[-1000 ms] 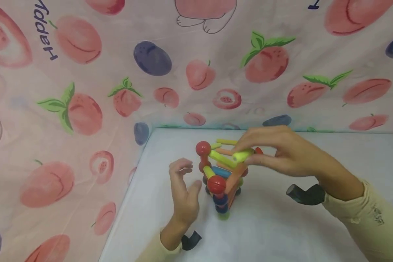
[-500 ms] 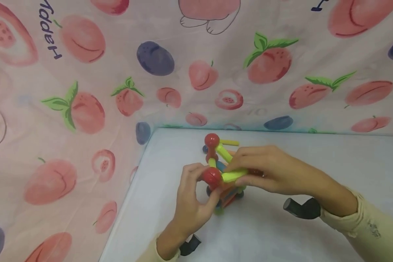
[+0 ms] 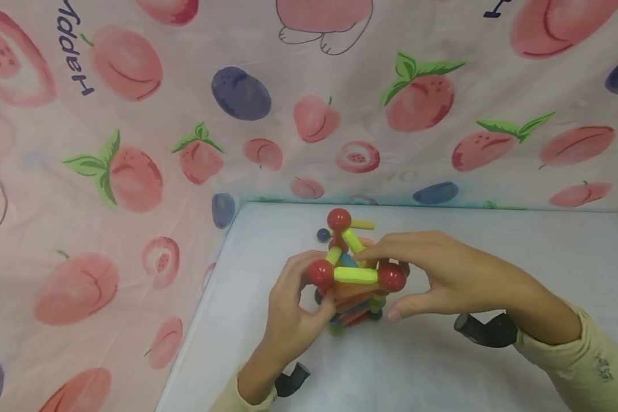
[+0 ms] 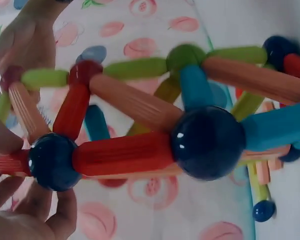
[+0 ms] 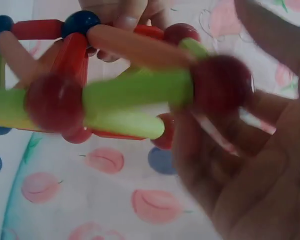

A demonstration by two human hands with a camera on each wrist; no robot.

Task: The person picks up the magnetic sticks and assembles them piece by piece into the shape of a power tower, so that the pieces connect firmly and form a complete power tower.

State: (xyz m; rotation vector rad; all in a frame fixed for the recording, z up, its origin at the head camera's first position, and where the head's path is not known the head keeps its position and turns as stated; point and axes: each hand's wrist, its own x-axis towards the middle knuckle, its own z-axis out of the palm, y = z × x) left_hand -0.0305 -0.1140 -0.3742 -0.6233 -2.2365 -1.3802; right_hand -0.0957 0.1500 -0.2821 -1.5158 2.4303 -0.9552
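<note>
A tall tower of coloured rods and balls (image 4: 208, 142) stands between my hands. In the head view, its top is a triangle of yellow-green rods joining a left red ball (image 3: 320, 273), a right red ball (image 3: 392, 277) and a back red ball (image 3: 339, 220). The front yellow-green rod (image 3: 356, 276) bridges the left and right balls. My left hand (image 3: 290, 312) holds the tower's upper left corner, its fingers around a red rod (image 4: 12, 162) in the left wrist view. Behind the right ball are the fingers of my right hand (image 3: 438, 272), with its thumb apart from the ball.
On the white table (image 3: 494, 240) behind the tower lie a yellow rod (image 3: 363, 225) and a small dark blue ball (image 3: 323, 234). A fruit-patterned cloth (image 3: 268, 137) hangs along the back and left sides.
My right hand has brought a yellow-green rod with a red ball to the tower's front and loosened its thumb. My left hand has moved in and taken hold of the left corner.
</note>
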